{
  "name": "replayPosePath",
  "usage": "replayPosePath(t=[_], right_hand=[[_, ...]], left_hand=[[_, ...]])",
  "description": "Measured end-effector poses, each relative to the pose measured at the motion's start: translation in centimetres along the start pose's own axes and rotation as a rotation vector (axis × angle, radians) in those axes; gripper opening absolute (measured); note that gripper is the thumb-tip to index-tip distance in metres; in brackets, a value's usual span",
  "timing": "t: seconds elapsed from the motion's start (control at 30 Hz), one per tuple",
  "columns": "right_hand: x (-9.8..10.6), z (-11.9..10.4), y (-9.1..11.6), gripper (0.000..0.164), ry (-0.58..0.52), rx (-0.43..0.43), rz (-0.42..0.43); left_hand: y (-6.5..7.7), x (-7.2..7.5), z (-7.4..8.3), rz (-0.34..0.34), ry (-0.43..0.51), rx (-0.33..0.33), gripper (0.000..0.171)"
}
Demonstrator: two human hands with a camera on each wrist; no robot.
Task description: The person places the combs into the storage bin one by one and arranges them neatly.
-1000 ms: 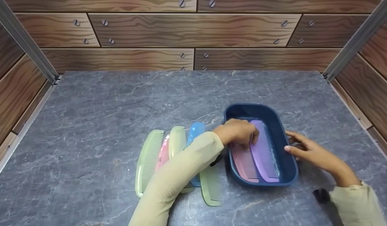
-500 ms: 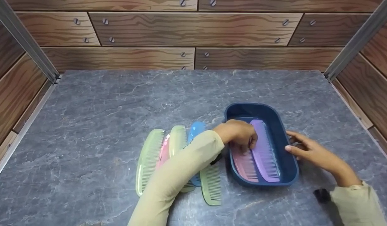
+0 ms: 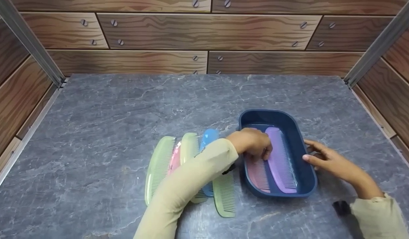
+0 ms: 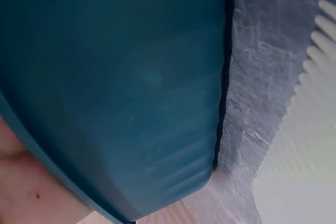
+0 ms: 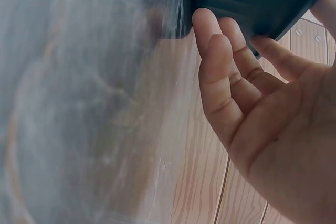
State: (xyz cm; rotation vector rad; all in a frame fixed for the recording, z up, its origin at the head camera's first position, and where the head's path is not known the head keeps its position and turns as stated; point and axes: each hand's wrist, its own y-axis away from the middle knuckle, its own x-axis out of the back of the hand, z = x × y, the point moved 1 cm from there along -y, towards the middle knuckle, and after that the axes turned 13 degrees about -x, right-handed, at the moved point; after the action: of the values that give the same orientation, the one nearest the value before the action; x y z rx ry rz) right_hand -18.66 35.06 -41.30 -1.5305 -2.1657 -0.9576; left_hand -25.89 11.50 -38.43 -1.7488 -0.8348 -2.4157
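My left hand [image 3: 252,143] reaches into a dark blue tray [image 3: 292,132], its fingers curled on a pink comb [image 3: 258,176] lying along the tray's left side. The hand covers the comb's upper part. Beside it, a purple comb [image 3: 281,164] lies on the tray floor, close to my left fingertips. My right hand [image 3: 335,166] rests against the tray's right wall from outside, fingers lightly bent and thumb at the rim. In the right wrist view its fingertips touch the outer wall. The left wrist view shows mostly the tray's outer side [image 4: 142,93]; the left fingers are hidden there.
Left of the tray several combs lie on the grey marbled table [image 3: 101,132]: a green comb [image 3: 159,166], a pink comb [image 3: 175,157], a pale yellow comb [image 3: 189,146], a blue comb [image 3: 209,135] and another green comb [image 3: 224,199]. My left sleeve covers parts of them.
The pink comb under my left hand has shifted slightly left, away from the purple comb, widening the gap at their lower ends. My right hand stays at the tray's side.
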Motion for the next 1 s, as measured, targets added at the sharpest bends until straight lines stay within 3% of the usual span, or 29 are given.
replayPosePath(t=[0.27,0.4,0.6,0.77,1.0], right_hand=[[-0.1,0.2,0.0,0.055,0.000,0.002,0.001],[0.1,0.2,0.1,0.055,0.009,-0.002,0.011],[0.1,0.2,0.1,0.056,0.022,-0.003,-0.010],[0.1,0.0,0.0,0.056,0.028,-0.010,-0.010],[0.0,0.1,0.0,0.056,0.013,0.006,-0.012]], left_hand=[[0.5,0.2,-0.1,0.030,0.070,-0.062,0.031],[1.1,0.6,-0.2,0.084,0.124,-0.095,0.037],[3.1,0.7,-1.2,0.232,0.246,-0.205,0.041],[5.0,0.6,-2.0,0.397,0.405,-0.295,0.046],[7.5,0.3,-2.9,0.593,0.572,-0.310,0.047]])
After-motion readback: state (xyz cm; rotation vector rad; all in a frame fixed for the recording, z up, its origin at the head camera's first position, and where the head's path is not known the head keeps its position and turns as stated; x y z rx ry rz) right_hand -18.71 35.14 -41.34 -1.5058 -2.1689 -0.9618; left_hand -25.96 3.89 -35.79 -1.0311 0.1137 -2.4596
